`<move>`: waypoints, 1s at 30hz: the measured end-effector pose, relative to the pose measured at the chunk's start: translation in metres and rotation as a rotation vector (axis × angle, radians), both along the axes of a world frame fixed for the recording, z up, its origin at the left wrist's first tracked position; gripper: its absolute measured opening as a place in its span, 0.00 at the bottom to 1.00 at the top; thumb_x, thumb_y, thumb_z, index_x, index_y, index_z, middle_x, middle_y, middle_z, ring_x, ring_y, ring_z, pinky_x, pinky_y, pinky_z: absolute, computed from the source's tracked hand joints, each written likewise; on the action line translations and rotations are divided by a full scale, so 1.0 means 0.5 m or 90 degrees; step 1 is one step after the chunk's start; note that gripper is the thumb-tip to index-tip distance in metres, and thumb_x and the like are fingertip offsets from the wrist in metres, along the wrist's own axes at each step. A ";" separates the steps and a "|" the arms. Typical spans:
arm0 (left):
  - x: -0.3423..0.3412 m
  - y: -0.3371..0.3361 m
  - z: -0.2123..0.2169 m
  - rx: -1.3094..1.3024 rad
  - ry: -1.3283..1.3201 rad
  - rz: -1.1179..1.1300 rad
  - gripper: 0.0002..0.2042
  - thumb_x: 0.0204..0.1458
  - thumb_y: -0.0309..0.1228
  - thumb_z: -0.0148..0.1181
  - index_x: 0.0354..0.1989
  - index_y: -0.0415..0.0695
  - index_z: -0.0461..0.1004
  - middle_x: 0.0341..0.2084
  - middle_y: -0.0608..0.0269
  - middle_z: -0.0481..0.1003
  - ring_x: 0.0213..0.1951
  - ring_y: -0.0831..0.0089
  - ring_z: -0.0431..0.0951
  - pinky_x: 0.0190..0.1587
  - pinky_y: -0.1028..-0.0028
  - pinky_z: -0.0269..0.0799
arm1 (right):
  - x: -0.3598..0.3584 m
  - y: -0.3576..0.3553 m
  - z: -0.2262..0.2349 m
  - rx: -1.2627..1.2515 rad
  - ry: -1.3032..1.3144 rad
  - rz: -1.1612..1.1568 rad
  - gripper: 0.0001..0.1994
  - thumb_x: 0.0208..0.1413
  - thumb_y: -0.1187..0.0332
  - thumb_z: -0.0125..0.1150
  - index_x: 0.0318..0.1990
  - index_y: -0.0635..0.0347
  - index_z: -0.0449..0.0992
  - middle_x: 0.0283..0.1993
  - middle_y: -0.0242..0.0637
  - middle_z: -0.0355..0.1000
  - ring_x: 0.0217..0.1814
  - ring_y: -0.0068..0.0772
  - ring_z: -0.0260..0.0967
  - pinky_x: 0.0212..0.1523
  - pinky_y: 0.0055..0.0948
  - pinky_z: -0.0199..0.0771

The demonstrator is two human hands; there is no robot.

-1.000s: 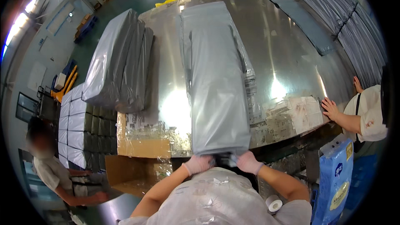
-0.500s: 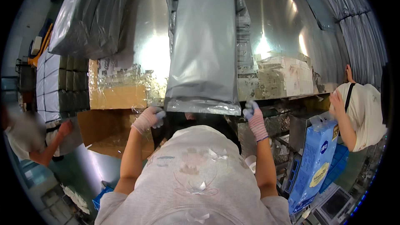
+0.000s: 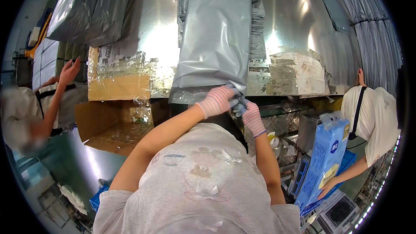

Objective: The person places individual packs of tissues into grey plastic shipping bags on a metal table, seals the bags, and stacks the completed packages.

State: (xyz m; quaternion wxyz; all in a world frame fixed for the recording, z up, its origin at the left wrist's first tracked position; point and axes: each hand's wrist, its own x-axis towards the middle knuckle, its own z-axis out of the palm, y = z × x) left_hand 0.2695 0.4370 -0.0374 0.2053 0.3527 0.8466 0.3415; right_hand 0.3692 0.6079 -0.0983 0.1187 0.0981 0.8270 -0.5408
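Observation:
A long grey plastic mailing bag (image 3: 216, 39) lies on the shiny steel table (image 3: 151, 39), its near end hanging over the front edge. My left hand (image 3: 216, 99), in a pink striped glove, grips the bag's lower right corner. My right hand (image 3: 248, 112), in a matching glove, presses against the same corner just beside the left. Both hands meet at the bag's edge.
More grey bags (image 3: 91, 4) are piled at the table's far left and stacked along the right (image 3: 372, 26). A cardboard box (image 3: 110, 121) sits below the table edge. A person on the left raises a hand (image 3: 69, 71); a person on the right holds a blue package (image 3: 325, 156).
My hands, earlier apart at the two bottom corners of the bag, have come together at its right corner. The view has tilted down and closer to the table edge.

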 end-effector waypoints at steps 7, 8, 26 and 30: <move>0.040 -0.025 0.020 0.149 -0.037 -0.022 0.06 0.47 0.32 0.56 0.31 0.44 0.71 0.29 0.56 0.71 0.33 0.60 0.74 0.38 0.65 0.69 | -0.002 -0.023 0.041 -0.324 -0.088 -0.100 0.13 0.49 0.81 0.49 0.44 0.67 0.72 0.35 0.36 0.73 0.31 0.25 0.71 0.28 0.23 0.71; 0.044 -0.054 0.019 0.164 -0.140 0.007 0.07 0.47 0.32 0.56 0.31 0.43 0.71 0.29 0.56 0.72 0.34 0.61 0.74 0.38 0.66 0.69 | -0.006 -0.024 0.062 -0.359 -0.127 -0.131 0.13 0.50 0.81 0.48 0.44 0.66 0.72 0.35 0.36 0.73 0.30 0.25 0.71 0.27 0.23 0.71; 0.347 -0.866 0.099 -0.598 -0.215 0.849 0.15 0.41 0.30 0.57 0.40 0.44 0.73 0.29 0.51 0.76 0.31 0.55 0.77 0.38 0.67 0.71 | -0.043 0.054 0.023 -0.180 -0.102 -0.143 0.25 0.49 0.71 0.60 0.55 0.67 0.61 0.45 0.42 0.69 0.43 0.30 0.67 0.44 0.26 0.69; 0.291 -0.811 0.145 -0.315 -0.115 0.927 0.22 0.43 0.29 0.58 0.50 0.42 0.69 0.35 0.53 0.76 0.32 0.58 0.77 0.39 0.68 0.71 | -0.066 0.042 0.053 -0.113 -0.153 -0.137 0.19 0.48 0.71 0.58 0.48 0.67 0.67 0.33 0.39 0.70 0.33 0.29 0.67 0.37 0.28 0.69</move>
